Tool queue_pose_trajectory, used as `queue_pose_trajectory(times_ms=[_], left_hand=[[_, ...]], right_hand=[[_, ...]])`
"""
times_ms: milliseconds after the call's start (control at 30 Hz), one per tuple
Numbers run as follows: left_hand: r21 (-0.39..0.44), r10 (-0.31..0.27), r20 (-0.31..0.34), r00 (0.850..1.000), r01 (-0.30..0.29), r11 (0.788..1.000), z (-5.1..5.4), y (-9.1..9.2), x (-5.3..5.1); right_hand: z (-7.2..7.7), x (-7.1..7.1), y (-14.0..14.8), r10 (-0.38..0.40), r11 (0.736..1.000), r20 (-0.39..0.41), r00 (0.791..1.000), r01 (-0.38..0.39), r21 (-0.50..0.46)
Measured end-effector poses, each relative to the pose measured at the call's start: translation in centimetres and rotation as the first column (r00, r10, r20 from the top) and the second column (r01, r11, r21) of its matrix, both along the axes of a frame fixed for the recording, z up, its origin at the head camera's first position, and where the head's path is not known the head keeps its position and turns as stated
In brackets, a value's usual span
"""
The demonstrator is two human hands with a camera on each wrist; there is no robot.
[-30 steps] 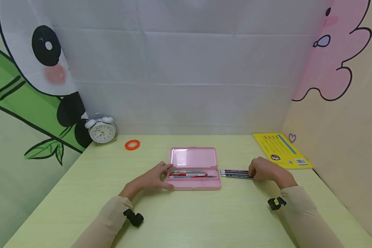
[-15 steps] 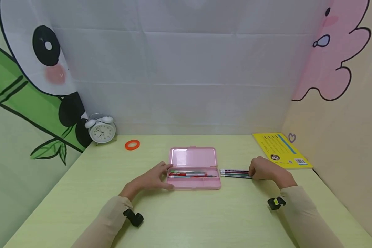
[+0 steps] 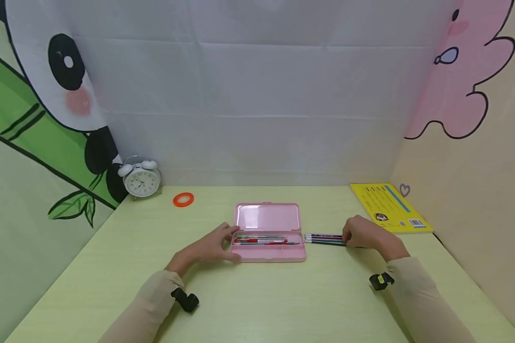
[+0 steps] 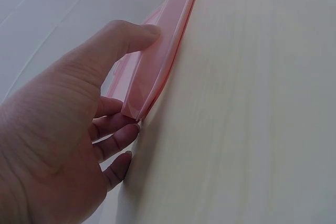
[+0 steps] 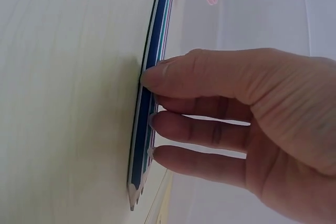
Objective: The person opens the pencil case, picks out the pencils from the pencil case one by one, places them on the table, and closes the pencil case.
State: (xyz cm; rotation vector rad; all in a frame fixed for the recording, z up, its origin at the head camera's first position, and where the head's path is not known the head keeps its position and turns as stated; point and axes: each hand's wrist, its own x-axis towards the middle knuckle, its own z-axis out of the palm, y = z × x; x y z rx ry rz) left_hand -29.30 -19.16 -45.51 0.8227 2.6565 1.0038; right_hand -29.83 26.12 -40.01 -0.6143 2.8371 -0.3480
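The pink pencil case [image 3: 292, 254] lies with its lid raised at the middle of the table, several pens [image 3: 262, 241] inside. My left hand [image 3: 210, 245] grips the case's left end; in the left wrist view its thumb presses the side wall of the case [image 4: 152, 72], the fingers around the corner. Just right of the case, several dark striped pencils [image 3: 324, 239] lie side by side on the table. My right hand [image 3: 369, 236] pinches them near their right ends. In the right wrist view the thumb rests on a blue pencil [image 5: 142, 140], its sharpened tip toward the bottom.
A white alarm clock [image 3: 142, 182] stands at the table's back left, with an orange ring-shaped roll [image 3: 177, 203] to its right. At the back right lies a yellow book [image 3: 386, 209] by the wall. A pale cloth hangs behind the table.
My right hand has shifted slightly left along the pencils, which look almost unmoved. My left hand and the case have stayed in place.
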Motion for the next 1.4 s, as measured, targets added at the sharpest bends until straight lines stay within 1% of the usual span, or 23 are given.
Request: queue_pose_trajectory(times_ms=[133, 367, 700, 933, 1067, 1400], left_hand=[[0.002, -0.002, -0.001, 1.0, 0.002, 1.0, -0.14, -0.01, -0.16], [0.011, 0.001, 0.007, 1.0, -0.002, 1.0, -0.13, 0.01, -0.09], [0.016, -0.002, 0.009, 1.0, 0.002, 1.0, -0.1, -0.01, -0.08], [0.017, 0.001, 0.007, 1.0, -0.001, 1.0, -0.11, -0.04, -0.11], [0.019, -0.003, 0.004, 1.0, 0.003, 1.0, -0.14, -0.07, -0.15], [0.017, 0.002, 0.014, 1.0, -0.002, 1.0, -0.1, -0.08, -0.15]], right_hand=[[-0.19, -0.1, -0.09, 0.011, 1.0, -0.015, 1.0, -0.011, 0.003], [-0.29, -0.22, 0.01, 0.017, 1.0, -0.032, 0.999, -0.017, 0.003], [-0.41, -0.15, -0.07, -0.006, 1.0, -0.02, 1.0, 0.006, -0.007], [-0.34, -0.08, -0.03, 0.008, 1.0, -0.03, 1.0, -0.009, -0.012], [-0.29, -0.08, -0.01, -0.008, 1.0, -0.019, 1.0, 0.008, -0.011], [-0.14, -0.14, 0.08, -0.011, 1.0, -0.014, 1.0, 0.011, -0.007]])
